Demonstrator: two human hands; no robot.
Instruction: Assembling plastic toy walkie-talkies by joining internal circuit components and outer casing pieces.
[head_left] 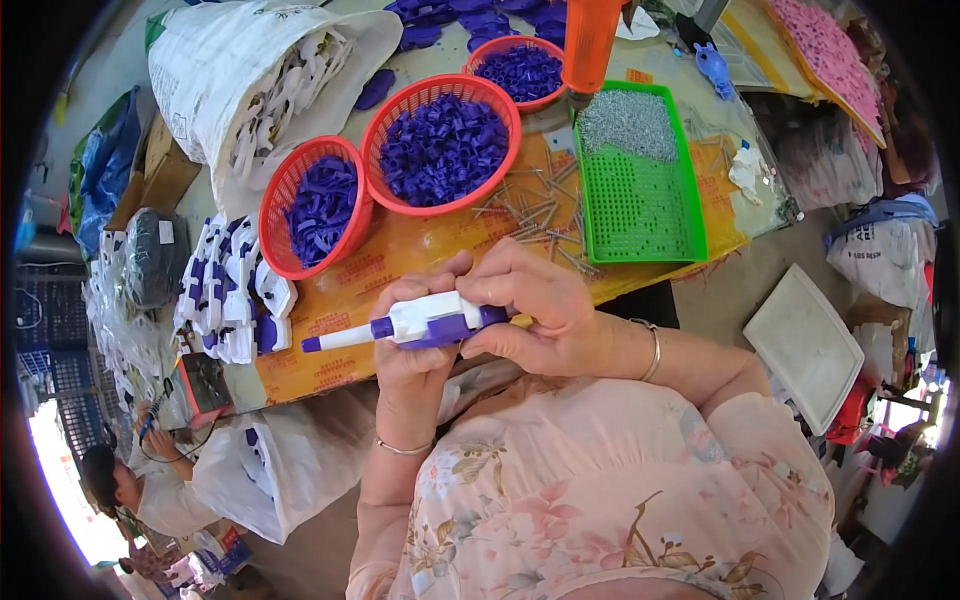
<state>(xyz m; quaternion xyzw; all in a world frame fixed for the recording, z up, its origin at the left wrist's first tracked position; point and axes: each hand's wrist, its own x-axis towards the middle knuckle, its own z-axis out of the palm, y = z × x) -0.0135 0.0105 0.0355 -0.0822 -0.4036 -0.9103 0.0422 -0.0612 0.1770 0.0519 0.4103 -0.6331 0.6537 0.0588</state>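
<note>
In front of my chest, both hands hold a long white-and-purple plastic assembly (425,318), with a thin white nose and purple tip pointing left. My left hand (408,375) is closed round its middle from below, fingers behind it. My right hand (540,310) pinches its right end between thumb and fingers. To the left on the table lies a stack of similar white-and-purple assemblies (232,290). Beyond my hands stand a red basket of flat purple strips (304,274), a larger red basket of purple pieces (440,211) and a small red basket (540,104).
An orange power screwdriver (590,45) hangs over a green tray (698,190) of small metal parts. Loose screws (540,218) lie beside it on the yellow-covered tabletop (420,245). A white sack (185,80) of white parts lies back left. Another person (165,490) sits lower left.
</note>
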